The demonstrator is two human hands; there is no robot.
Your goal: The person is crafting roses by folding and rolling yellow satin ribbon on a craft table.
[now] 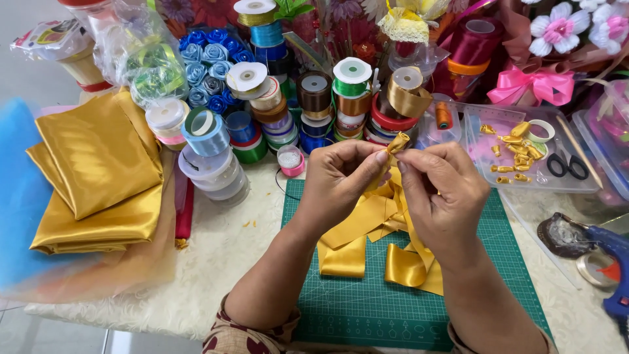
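Head view: we held a gold ribbon above the green mat on the tabletop. Our left hand and right hand were both closed in a pinch on its rolled tip, which pointed up and away from us, toward the ribbon spools. The ribbon's long axis ran from that tip down toward us, its loose loops lying folded on the mat between our wrists. Folded gold cloth lay well off to the left. A clear tray with small gold rolls and scissors sat to the right, a blue glue gun nearer.
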